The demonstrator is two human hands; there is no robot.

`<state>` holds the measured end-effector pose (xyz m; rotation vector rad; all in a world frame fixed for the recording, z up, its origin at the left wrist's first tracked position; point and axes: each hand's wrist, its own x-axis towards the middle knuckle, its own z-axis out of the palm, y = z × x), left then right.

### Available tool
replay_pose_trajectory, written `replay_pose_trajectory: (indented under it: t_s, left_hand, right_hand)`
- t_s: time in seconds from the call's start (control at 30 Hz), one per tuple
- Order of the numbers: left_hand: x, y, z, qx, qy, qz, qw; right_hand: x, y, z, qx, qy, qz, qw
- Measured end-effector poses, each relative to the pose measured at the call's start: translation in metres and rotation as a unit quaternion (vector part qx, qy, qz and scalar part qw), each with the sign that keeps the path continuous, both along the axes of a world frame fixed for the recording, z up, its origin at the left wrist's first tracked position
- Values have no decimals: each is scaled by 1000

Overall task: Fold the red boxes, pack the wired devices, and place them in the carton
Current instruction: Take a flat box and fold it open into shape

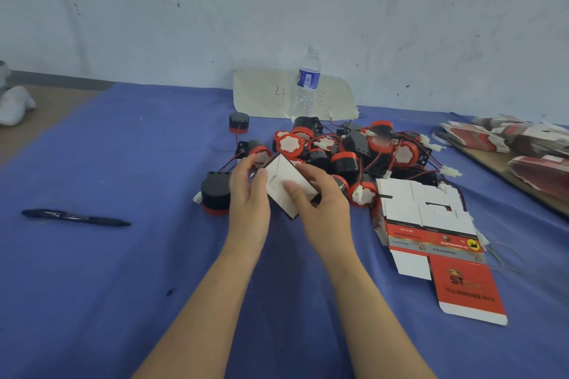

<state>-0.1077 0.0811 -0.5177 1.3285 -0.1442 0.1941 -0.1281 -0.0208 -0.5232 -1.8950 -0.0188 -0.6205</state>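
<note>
1. The red box [288, 186] is in the middle of the frame, lifted off the blue worktop [123, 255] and caught between both hands, its white flap face turned toward the camera
2. The left hand [249, 197] grips the box's left side with the thumb laid on the white face; the right hand [321, 206] clasps the right side, its thumb pressing a flap down and its fingers hidden behind
3. The visible face sits cornerwise, one corner pointing up the frame; its longer edges seem to run from upper left to lower right, though the hands cover too much to be sure
4. The heap of wired devices [345, 151] lies just above and to the right of the hands, and one loose device [215, 194] stands just left of the left hand
5. This looks like a flap being closed on one end; whether a device is already inside cannot be seen
6. If a device is fetched next, the right hand is nearer the heap and the left hand nearer the loose one
7. Unfolded box blanks [431, 224] lie at lower right; the carton is not in view
</note>
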Motion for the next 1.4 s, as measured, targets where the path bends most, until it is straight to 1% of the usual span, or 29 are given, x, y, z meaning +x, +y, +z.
replay_pose_trajectory:
  t_s: [0.1, 0.2, 0.3, 0.5, 0.67, 0.73, 0.8, 0.87, 0.9, 0.93, 1.0, 1.1, 1.17, 1.2, 1.3, 1.33, 1.4]
  left_hand:
    - [2, -5, -5, -10, 17, -47, 999]
    - [2, -5, -3, -33, 12, -74, 997]
    - [3, -4, -4, -32, 11, -68, 997]
    - [-2, -8, 1, -31, -23, -80, 996]
    - [-3, -8, 2, -20, -46, -69, 996]
    - [-4, -8, 5, -24, -73, -60, 995]
    - [-3, -8, 4, -30, -79, -51, 995]
    - [-1, -7, 1, -39, -36, -46, 998]
    - [0, -6, 1, -44, -11, -52, 998]
    - [1, -5, 1, -49, 4, -68, 996]
    - [3, -1, 1, -42, 3, -87, 995]
    - [5, 7, 3, 7, -50, -31, 998]
    - [4, 12, 3, 28, -56, 5, 998]
    - [3, 13, 2, 36, -57, 1, 998]
    - [3, 14, -1, 75, -21, -1, 997]
    - [5, 15, -3, 84, 1, 6, 996]
    - [9, 17, -9, 99, 37, 32, 994]
  right_hand:
    - [2, 2, -3, 5, 9, -16, 1000]
    - [3, 1, -3, -11, 19, -19, 1000]
    - [2, 2, -5, -11, 17, -12, 1000]
    - [4, 0, -8, -10, -16, -58, 998]
    - [4, 1, -9, -3, -13, -48, 999]
    - [4, 1, -8, 11, -15, -25, 1000]
    - [3, 2, -4, 56, -19, 9, 998]
    - [3, 3, -1, 125, -24, 35, 991]
    - [3, 4, 0, 137, -27, 34, 990]
    - [2, 4, 1, 125, -32, 22, 991]
    - [0, 6, 1, 75, -55, -12, 996]
    - [-2, 8, 1, 7, -98, -37, 994]
    - [-3, 9, 0, -52, -119, -49, 990]
    - [-3, 8, 0, -92, -133, -58, 985]
    - [-1, 8, -2, -194, -157, -64, 966]
    - [-1, 9, -2, -207, -156, -59, 964]
    - [0, 11, -4, -194, -154, -72, 966]
